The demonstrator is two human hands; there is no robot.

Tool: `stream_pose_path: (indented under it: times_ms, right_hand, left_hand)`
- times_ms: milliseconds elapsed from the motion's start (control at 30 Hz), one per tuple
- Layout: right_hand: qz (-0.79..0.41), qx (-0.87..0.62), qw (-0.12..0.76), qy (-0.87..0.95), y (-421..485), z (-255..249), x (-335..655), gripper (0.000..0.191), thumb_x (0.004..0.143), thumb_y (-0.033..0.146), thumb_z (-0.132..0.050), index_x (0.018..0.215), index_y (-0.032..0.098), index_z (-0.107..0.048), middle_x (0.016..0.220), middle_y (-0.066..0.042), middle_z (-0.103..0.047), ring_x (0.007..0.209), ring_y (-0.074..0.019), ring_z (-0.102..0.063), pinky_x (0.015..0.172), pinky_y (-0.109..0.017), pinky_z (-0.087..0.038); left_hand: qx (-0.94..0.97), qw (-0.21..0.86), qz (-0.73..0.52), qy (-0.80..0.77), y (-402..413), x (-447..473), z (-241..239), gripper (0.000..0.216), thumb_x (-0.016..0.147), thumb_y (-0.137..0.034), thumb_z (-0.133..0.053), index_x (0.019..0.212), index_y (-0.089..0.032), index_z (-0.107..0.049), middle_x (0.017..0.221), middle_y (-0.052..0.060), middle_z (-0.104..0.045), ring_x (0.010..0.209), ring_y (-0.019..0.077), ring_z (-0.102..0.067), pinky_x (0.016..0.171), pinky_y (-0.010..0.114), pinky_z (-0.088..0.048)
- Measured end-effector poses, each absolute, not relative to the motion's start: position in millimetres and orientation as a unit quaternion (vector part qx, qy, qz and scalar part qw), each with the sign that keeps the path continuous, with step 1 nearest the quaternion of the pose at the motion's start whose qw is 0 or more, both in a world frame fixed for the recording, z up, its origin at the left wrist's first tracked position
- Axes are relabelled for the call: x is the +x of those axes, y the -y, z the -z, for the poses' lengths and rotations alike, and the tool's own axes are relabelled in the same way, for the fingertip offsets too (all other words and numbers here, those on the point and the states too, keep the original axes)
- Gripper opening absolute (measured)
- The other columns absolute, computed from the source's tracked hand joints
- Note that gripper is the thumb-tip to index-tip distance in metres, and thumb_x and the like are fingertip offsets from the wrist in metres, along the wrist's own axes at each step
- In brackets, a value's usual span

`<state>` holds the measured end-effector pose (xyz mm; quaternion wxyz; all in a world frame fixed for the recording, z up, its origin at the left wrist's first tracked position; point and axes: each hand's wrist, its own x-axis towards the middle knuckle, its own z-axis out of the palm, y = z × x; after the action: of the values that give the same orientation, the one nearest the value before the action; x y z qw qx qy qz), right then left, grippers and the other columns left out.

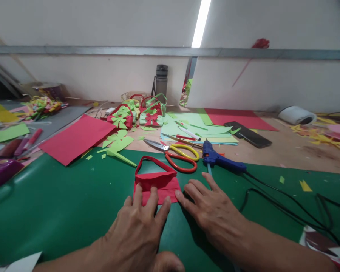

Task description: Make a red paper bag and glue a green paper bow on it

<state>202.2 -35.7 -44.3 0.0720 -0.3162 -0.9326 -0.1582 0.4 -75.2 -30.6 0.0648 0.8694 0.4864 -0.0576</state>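
A small red paper handbag (155, 185) with a strip handle lies on the green mat (82, 204) in front of me. My left hand (138, 223) rests its spread fingertips on the bag's front, covering part of its lower edge. At the bag's right corner, the thumb of my right hand (209, 204) touches the paper; the other fingers are extended above the mat and hold nothing. Beyond the bag lie scissors (181, 156) with red and yellow handles. A blue glue gun (221, 158) lies to their right, its glue stick pointing towards my right hand.
Finished red and green paper bags (151, 117) with bows stand at the back near a bottle (161, 81). Red sheets (79, 138), green scraps (119, 143) and a phone (248, 134) lie around. The glue gun's black cord (286, 204) loops across the right side.
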Motion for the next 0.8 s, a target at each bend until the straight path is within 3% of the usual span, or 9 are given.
stream_pose_path:
  times_ms: [67,233,367,500,800]
  right_hand:
    - [0.17,-0.303,0.082,0.934,36,46,202,0.022,0.08,0.016,-0.056,0.1,0.016,-0.065,0.087,-0.008,-0.065,0.084,-0.0257,-0.056,0.089,-0.054,-0.032]
    - [0.163,-0.26,0.104,0.946,32,45,200,0.028,0.083,0.016,-0.05,0.106,0.012,-0.065,0.121,-0.014,-0.061,0.114,-0.0289,-0.05,0.097,-0.051,-0.032]
    - [0.06,-0.261,0.092,0.959,29,46,196,0.036,0.09,0.029,-0.047,0.121,0.014,-0.057,0.128,-0.012,-0.058,0.119,-0.0254,-0.05,0.101,-0.048,-0.033]
    - [-0.019,-0.276,0.048,0.96,31,50,193,0.057,0.087,0.047,-0.051,0.131,0.011,-0.049,0.135,-0.014,-0.051,0.125,-0.0285,-0.046,0.103,-0.049,-0.034]
    - [-0.085,-0.302,0.023,0.949,34,44,196,0.061,0.087,0.047,-0.052,0.137,0.013,-0.042,0.141,-0.013,-0.042,0.132,-0.0294,-0.035,0.107,-0.053,-0.028]
  left_hand:
    - [0.88,0.027,0.017,-0.474,77,-10,45,0.092,0.069,-0.083,-0.029,0.133,-0.02,-0.047,0.133,0.023,-0.047,0.116,0.0465,-0.045,0.086,0.063,-0.043]
    - [0.896,-0.073,-0.084,-0.43,78,-26,80,0.092,0.07,-0.082,-0.028,0.132,-0.018,-0.048,0.137,0.021,-0.044,0.122,0.0491,-0.037,0.093,0.067,-0.031]
    - [0.895,-0.068,-0.065,-0.436,78,-22,82,0.097,0.068,-0.084,-0.026,0.133,-0.016,-0.047,0.137,0.022,-0.045,0.121,0.0506,-0.039,0.092,0.069,-0.029]
    - [0.902,-0.057,-0.051,-0.425,78,-26,79,0.097,0.069,-0.083,-0.027,0.136,-0.014,-0.043,0.139,0.021,-0.043,0.122,0.0496,-0.039,0.094,0.066,-0.031]
    - [0.923,-0.064,-0.054,-0.375,81,-57,80,0.089,0.08,-0.073,-0.028,0.14,-0.007,-0.034,0.146,0.019,-0.032,0.135,0.036,-0.026,0.106,0.051,-0.029]
